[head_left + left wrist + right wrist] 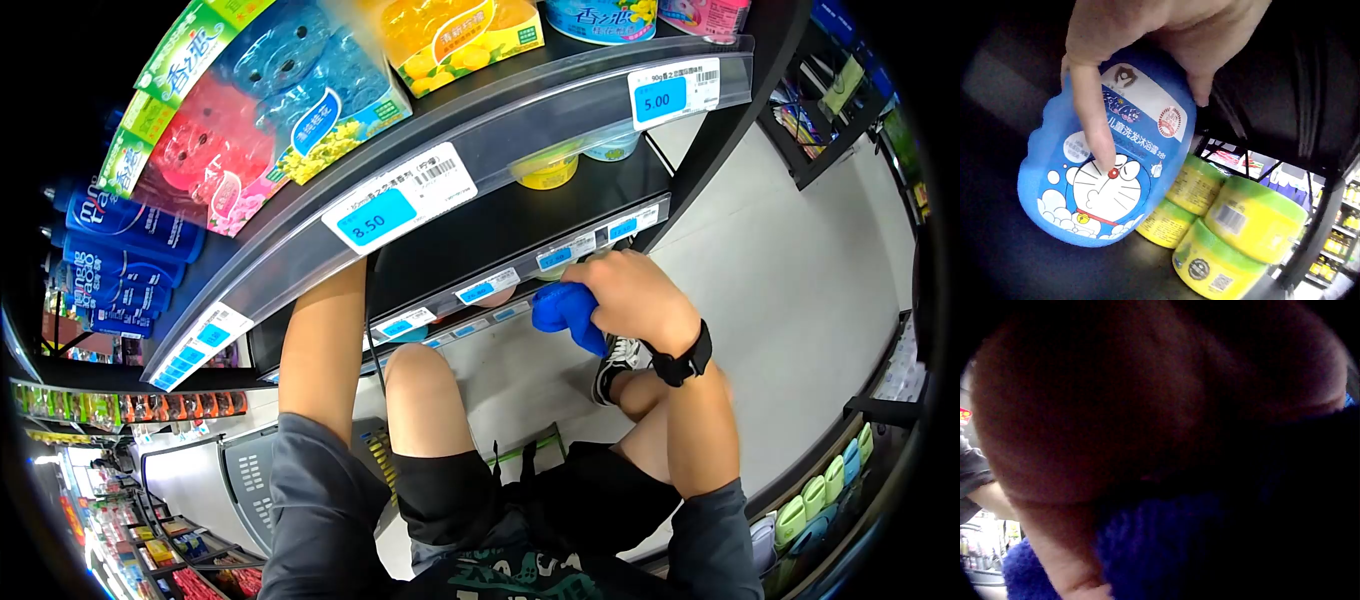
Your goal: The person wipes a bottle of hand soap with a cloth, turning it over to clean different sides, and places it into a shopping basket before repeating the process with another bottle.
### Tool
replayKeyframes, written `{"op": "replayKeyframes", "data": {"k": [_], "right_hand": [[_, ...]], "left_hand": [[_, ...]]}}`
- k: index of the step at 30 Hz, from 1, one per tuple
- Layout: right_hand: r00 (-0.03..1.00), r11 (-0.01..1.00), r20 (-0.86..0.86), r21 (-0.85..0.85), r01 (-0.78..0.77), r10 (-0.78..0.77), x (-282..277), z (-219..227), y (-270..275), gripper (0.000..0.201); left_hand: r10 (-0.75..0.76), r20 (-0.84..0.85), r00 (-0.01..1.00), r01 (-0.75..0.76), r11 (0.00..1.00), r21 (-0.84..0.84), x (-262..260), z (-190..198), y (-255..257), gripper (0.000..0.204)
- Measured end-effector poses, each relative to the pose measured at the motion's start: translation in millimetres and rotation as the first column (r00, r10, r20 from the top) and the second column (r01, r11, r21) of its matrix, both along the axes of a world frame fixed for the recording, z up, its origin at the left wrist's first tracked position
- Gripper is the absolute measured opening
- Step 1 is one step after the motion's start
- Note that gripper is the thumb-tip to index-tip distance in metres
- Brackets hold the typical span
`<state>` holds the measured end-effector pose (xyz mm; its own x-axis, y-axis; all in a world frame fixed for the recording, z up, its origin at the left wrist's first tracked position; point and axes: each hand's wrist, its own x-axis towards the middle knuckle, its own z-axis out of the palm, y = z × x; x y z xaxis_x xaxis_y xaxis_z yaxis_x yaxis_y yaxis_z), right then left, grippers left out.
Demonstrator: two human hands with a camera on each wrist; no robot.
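Store aisle w/ a pale floor point(790, 260) and a black shelf unit point(450, 250), its upper shelf curving across the head view. Person's bare knees and dark shorts point(590, 500) show below it. On the upper shelf: boxes w/ bear-shaped packs point(290, 75) in pink & blue, plus a yellow box point(460, 40). Blue bottles point(125, 260) stand in rows at far L.

L hand point(1141, 37) is out of sight under the upper shelf in the head view; L wrist view shows it closed round a blue cartoon bottle point(1104, 169), one finger across the label, another digit at the edge. Bottle is just beside green-&-yellow tubs point(1254, 219), stacked two high; can't tell if its base touches the shelf. R hand point(635, 295), w/ a black wristband point(685, 358), is curled round a bunched blue cloth point(568, 312), near the lower shelf's edge. R wrist view is mostly dark. Smallest: price tags point(400, 200) along the shelf edges, e.g. 8.50 & 5.00.
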<state>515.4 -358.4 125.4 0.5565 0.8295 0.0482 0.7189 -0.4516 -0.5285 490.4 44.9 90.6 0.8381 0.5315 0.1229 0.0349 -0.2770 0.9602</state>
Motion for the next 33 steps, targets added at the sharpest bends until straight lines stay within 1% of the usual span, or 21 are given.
{"op": "replayKeyframes", "data": {"k": [3, 5, 7, 9, 11, 13, 14, 18, 21, 23, 25, 26, 27, 28, 29, 30, 31, 32, 33], "right_hand": [[1.000, 1.000, 0.010, -0.001, -0.004, 0.004, 1.2, 1.1, 2.3, 0.020], [0.999, 1.000, -0.033, -0.006, -0.010, 0.009, 2.6, 2.1, 3.6, 0.033], [0.999, 1.000, -0.048, -0.013, 0.010, -0.010, 3.9, 2.7, 4.4, 0.031], [1.000, 0.999, 0.001, -0.034, -0.002, 0.002, 4.9, 4.1, 5.6, 0.018], [1.000, 0.998, 0.017, -0.067, 0.006, -0.005, 3.8, 1.2, 6.6, 0.019], [1.000, 0.998, 0.010, 0.069, -0.007, 0.007, 1.3, 5.1, 7.1, 0.020], [0.999, 0.999, -0.043, 0.035, -0.014, 0.015, 1.5, 7.6, 7.7, 0.027], [1.000, 1.000, -0.002, 0.010, -0.012, 0.013, 0.4, 1.9, 13.3, 0.026], [0.999, 1.000, 0.030, 0.009, -0.026, 0.026, 0.7, -1.7, 17.8, 0.026], [0.998, 0.999, 0.053, 0.025, -0.045, 0.044, 0.0, -2.1, 21.7, 0.011], [0.997, 0.998, 0.054, 0.025, -0.058, 0.056, -0.6, 0.4, 25.8, 0.009], [0.997, 0.998, 0.043, -0.007, -0.066, 0.066, -1.1, 1.1, 27.7, 0.009], [0.996, 0.996, 0.033, -0.038, -0.076, 0.078, -1.0, 1.8, 29.5, 0.010], [0.995, 0.995, 0.030, -0.030, -0.099, 0.100, -1.7, 2.1, 30.9, 0.011], [0.991, 0.992, 0.038, 0.004, -0.125, 0.125, -2.7, -1.4, 32.8, 0.012], [0.989, 0.991, 0.052, 0.006, -0.137, 0.136, -4.4, 0.4, 33.3, 0.015], [0.986, 0.988, 0.063, 0.009, -0.155, 0.155, -8.5, 1.9, 35.2, 0.019], [0.984, 0.984, 0.044, 0.034, -0.176, 0.174, -12.1, 2.8, 37.1, 0.022], [0.978, 0.977, 0.021, 0.061, -0.206, 0.206, -16.2, 2.3, 38.4, 0.026]], "left_hand": [[-0.008, -0.008, 1.000, 0.007, 1.000, -0.026, -15.0, -5.9, 1.0, 0.026], [-0.015, -0.013, 1.000, 0.014, 0.998, -0.057, -32.1, -6.9, 2.9, 0.026], [-0.018, -0.014, 1.000, 0.017, 0.998, -0.068, -39.9, -8.5, 2.3, 0.026], [-0.023, -0.024, 0.999, 0.021, 0.996, -0.083, -51.5, -7.4, 2.6, 0.026], [-0.021, -0.028, 0.999, 0.018, 0.996, -0.089, -56.7, -7.1, 1.2, 0.026], [-0.022, -0.036, 0.999, 0.019, 0.995, -0.093, -61.8, -6.0, 1.2, 0.026], [-0.024, -0.039, 0.999, 0.020, 0.995, -0.093, -64.2, -5.2, 0.6, 0.026], [-0.017, -0.049, 0.999, 0.014, 0.998, -0.068, -60.4, -1.8, 1.5, 0.026], [-0.002, -0.056, 0.998, 0.001, 1.000, -0.023, -35.4, 2.9, 7.3, 0.026], [0.015, -0.060, 0.998, -0.014, 1.000, 0.021, -19.9, 7.0, 12.2, 0.026], [0.035, -0.077, 0.996, -0.029, 0.997, 0.070, -11.0, 13.6, 14.1, 0.026], [0.045, -0.093, 0.995, -0.034, 0.993, 0.113, -13.8, 15.1, 12.2, 0.026], [0.055, -0.110, 0.992, -0.036, 0.985, 0.168, -23.1, 16.5, 7.9, 0.026], [0.078, -0.134, 0.988, -0.040, 0.963, 0.267, -41.0, 11.7, -0.9, 0.026], [0.098, -0.149, 0.984, -0.029, 0.913, 0.407, -66.0, 3.6, -7.7, 0.026], [0.107, -0.150, 0.983, -0.020, 0.872, 0.489, -95.5, 3.8, -20.4, 0.026], [0.057, -0.072, 0.996, -0.002, 0.802, 0.598, -124.5, 36.7, -57.1, 0.026], [0.057, 0.126, 0.990, -0.046, 0.995, -0.086, -150.6, 80.0, -103.9, 0.022], [0.058, 0.098, 0.993, -0.054, 0.998, -0.046, -187.3, 93.8, -108.7, 0.019]]}}
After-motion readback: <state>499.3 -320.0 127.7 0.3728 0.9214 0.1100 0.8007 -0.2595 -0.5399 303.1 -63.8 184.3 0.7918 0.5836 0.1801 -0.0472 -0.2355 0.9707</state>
